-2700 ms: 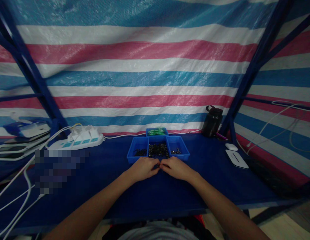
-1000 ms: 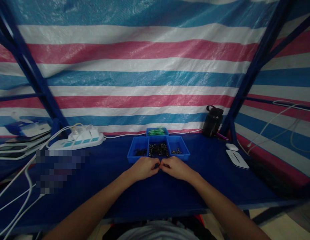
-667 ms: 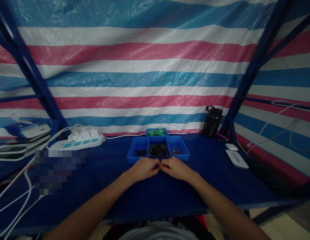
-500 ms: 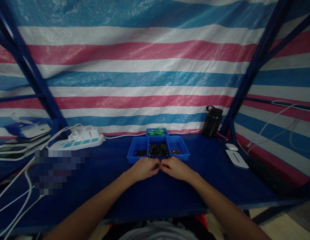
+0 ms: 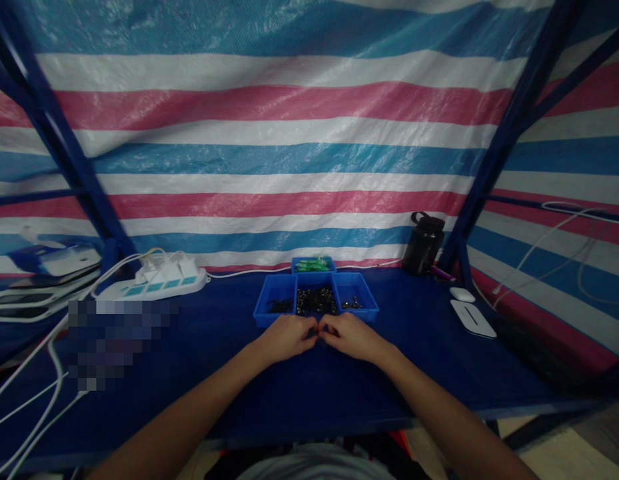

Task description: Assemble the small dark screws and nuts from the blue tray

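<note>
My left hand [image 5: 289,335] and my right hand [image 5: 350,335] meet fingertip to fingertip over the blue table, just in front of a blue divided tray [image 5: 315,275]. Both are closed in a pinch. Between them is something small and dark, too small to name. The tray's left section holds thin black pieces [image 5: 280,305]. Many small black, shiny parts [image 5: 316,300] fill the middle section. In the right section lie a few small metallic pieces [image 5: 352,303]. Behind it, a smaller blue bin [image 5: 313,259] contains green pieces [image 5: 309,265].
A white power strip [image 5: 164,285] with plugs and cables lies at the left, near stacked white devices [image 5: 34,297]. At the right stand a black bottle [image 5: 424,244] and, closer, a flat white device [image 5: 472,319]. Blue frame posts rise on both sides before a striped tarp [image 5: 289,157].
My fingers have shifted very slightly where the hands meet. Otherwise the hands, tray and surroundings are in the same places.
</note>
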Demonstrator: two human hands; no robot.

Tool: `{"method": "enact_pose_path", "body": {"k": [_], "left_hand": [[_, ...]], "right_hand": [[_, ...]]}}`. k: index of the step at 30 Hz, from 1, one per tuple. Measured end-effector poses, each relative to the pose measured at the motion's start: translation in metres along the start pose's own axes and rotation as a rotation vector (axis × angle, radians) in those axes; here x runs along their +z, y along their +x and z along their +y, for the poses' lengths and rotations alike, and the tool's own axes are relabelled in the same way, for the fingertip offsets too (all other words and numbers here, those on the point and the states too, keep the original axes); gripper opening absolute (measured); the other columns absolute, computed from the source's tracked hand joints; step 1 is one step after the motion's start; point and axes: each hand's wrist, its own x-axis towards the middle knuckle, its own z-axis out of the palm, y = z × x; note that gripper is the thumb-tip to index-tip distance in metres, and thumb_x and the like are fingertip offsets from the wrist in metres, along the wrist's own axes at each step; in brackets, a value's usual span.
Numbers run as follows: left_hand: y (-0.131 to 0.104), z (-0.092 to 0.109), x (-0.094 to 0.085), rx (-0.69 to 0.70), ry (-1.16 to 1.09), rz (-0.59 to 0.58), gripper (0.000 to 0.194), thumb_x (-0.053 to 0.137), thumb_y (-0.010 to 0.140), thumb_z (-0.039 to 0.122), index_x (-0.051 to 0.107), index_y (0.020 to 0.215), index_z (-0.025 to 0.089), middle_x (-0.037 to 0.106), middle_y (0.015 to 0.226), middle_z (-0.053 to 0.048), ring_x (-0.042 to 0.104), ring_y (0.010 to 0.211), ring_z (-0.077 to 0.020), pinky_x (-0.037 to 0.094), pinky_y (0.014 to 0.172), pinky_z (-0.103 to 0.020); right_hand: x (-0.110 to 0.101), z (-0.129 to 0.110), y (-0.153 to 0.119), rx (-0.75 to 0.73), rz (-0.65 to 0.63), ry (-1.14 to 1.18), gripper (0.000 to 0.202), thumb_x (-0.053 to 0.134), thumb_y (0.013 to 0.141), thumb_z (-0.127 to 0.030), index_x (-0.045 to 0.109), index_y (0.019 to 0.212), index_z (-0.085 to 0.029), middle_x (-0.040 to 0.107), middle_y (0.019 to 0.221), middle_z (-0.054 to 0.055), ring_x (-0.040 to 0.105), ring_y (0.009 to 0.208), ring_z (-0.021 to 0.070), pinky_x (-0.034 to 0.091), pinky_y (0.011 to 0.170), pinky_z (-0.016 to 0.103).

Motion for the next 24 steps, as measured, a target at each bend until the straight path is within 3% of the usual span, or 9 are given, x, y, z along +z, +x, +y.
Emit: {"method": "enact_pose_path", "body": {"k": [15, 24], "left_hand": [[-0.0001, 0.0003, 0.0006, -0.003, -0.003, -0.011, 0.016, 0.051, 0.087, 0.031, 0.060, 0.088, 0.018, 0.064, 0.070, -0.001, 0.058, 0.060, -0.0138, 0.034, 0.054, -0.021], [-0.0004, 0.0003, -0.0009, 0.004, -0.020, -0.016, 0.013, 0.052, 0.086, 0.029, 0.058, 0.083, 0.018, 0.063, 0.069, 0.000, 0.058, 0.059, -0.0135, 0.032, 0.052, -0.021]], "right_hand": [[-0.0025, -0.0022, 0.0005, -0.029, -0.040, -0.172, 0.013, 0.050, 0.087, -0.023, 0.062, 0.087, -0.018, 0.065, 0.073, 0.002, 0.058, 0.066, 0.0136, 0.030, 0.059, 0.022], [-0.0042, -0.0050, -0.0001, -0.042, -0.035, -0.152, 0.014, 0.051, 0.085, -0.019, 0.062, 0.093, -0.020, 0.065, 0.073, 0.000, 0.058, 0.067, 0.0133, 0.031, 0.059, 0.022]]}}
